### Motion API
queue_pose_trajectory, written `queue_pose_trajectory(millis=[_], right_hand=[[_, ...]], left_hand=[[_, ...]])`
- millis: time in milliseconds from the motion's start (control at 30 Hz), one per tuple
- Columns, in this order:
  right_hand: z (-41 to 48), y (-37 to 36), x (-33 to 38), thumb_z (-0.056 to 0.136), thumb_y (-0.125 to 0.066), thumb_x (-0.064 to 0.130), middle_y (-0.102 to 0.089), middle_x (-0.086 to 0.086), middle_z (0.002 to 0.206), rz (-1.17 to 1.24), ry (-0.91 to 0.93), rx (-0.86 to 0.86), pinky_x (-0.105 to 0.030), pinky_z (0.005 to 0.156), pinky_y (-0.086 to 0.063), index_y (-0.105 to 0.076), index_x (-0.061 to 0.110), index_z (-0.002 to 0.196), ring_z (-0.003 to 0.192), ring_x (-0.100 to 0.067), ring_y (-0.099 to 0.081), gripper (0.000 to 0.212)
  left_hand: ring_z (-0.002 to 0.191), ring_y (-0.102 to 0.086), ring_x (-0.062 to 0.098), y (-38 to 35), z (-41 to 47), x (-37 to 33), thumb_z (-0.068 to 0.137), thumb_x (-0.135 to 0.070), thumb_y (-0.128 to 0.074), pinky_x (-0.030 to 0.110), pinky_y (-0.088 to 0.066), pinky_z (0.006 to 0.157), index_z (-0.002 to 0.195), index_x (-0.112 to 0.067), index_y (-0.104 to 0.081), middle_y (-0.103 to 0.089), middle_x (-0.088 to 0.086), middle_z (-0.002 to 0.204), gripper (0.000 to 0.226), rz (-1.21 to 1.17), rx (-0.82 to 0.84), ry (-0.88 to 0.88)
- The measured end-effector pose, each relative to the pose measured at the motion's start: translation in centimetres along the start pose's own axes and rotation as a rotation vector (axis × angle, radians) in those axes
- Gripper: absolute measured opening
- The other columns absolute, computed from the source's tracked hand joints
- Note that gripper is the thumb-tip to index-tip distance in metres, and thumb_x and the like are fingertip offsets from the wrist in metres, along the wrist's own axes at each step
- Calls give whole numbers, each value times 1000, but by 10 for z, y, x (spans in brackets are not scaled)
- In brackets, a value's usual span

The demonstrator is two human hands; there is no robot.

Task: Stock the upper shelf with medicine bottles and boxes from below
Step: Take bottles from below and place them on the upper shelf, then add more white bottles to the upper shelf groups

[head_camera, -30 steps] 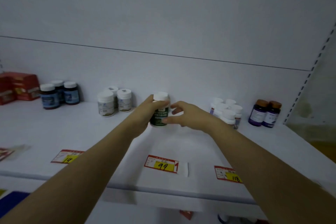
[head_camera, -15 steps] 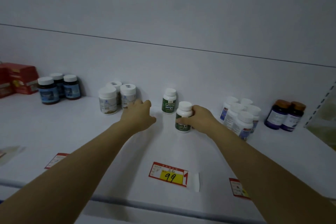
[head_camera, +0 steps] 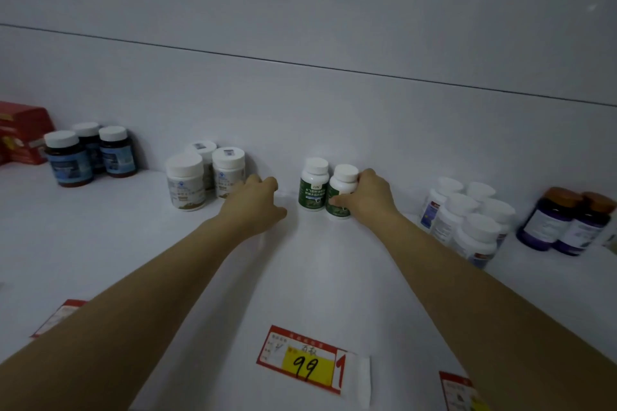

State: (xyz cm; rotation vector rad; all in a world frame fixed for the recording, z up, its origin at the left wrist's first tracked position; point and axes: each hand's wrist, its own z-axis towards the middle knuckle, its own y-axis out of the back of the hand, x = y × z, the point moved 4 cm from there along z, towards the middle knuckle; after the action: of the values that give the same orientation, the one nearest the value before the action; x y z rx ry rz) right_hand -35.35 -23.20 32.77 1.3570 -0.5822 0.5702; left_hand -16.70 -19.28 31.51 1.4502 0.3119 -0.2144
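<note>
The right hand (head_camera: 367,197) has slid the green-labelled white-capped plastic bottle (head_camera: 336,192) it grips back beside its twin (head_camera: 314,188) at the far wall of the white upper shelf (head_camera: 300,277). The left hand (head_camera: 257,203) rests empty, loosely curled. Only letting go likely remains.

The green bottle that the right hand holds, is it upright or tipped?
Upright. The green bottle stands on the shelf, white cap on top, next to a second green bottle; the right hand grips its side.

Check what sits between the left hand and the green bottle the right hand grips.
Head view: a second green-labelled bottle stands there, close beside the gripped bottle; bare shelf separates it from the left hand.
</note>
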Motion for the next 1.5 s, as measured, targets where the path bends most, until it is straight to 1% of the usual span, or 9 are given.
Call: queue_pose_trajectory(millis=[133,267,433,567,733,900,1067,1233,1500], right_hand=[[2,-3,-1,72,-81,14,-54,-17,122,24,29,-59,-31,81,-44,-43,-2,116,110,-31,-57,60],[2,-2,2,74,-79,14,-56,-17,122,-26,47,-54,-31,79,-44,-43,-2,116,110,-31,-57,58],[-10,6,7,74,-79,30,-55,-16,121,-130,41,-8,-32,79,-43,-43,0,119,110,-31,-57,65],[-39,21,10,83,-68,38,-53,-16,125,-325,73,74,-30,76,-37,-44,3,125,112,-30,-54,59],[-86,43,17,91,-58,40,-49,-14,134,-483,152,166,-33,92,-41,-40,8,135,122,-28,-48,58],[-130,59,11,90,-54,47,-46,-15,137,-619,138,224,-33,95,-41,-39,8,138,124,-28,-46,63],[-177,77,-4,90,-53,50,-44,-14,141,-637,75,270,-33,98,-41,-35,8,142,126,-28,-46,69],[-234,104,-21,89,-54,51,-41,-11,145,-590,75,228,-37,104,-40,-33,10,143,129,-28,-44,71],[-354,168,-91,90,-56,45,-49,-14,132,-572,19,138,-37,92,-44,-41,8,135,116,-29,-50,60]], left_hand=[[123,-42,31,-2,4,-2,88,-35,-58,38,-40,96,135,-16,-43,-44,13,133,52,-13,16,10],[122,-41,32,-2,2,-1,88,-34,-57,39,-39,97,132,-14,-44,-44,13,133,50,41,28,4],[122,-42,32,9,-10,2,88,-34,-57,43,-43,98,128,-12,-45,-45,13,131,48,99,24,-8],[120,-43,31,18,-31,1,89,-34,-55,40,-44,96,127,-10,-46,-47,13,128,46,140,10,-45],[115,-49,29,23,-57,2,88,-38,-58,42,-47,96,127,-11,-47,-53,12,124,49,164,43,-72],[110,-54,28,32,-89,0,86,-39,-60,40,-49,93,127,-11,-49,-55,12,126,50,178,41,-81],[116,-50,32,37,-131,-16,84,-41,-62,45,-46,96,128,-12,-49,-52,14,129,54,169,39,-115],[118,-46,34,36,-183,-41,86,-39,-61,46,-43,100,131,-12,-46,-48,15,130,54,159,48,-140],[119,-44,38,3,-302,-107,86,-37,-61,44,-41,99,131,-11,-46,-46,18,131,54,116,68,-204]])
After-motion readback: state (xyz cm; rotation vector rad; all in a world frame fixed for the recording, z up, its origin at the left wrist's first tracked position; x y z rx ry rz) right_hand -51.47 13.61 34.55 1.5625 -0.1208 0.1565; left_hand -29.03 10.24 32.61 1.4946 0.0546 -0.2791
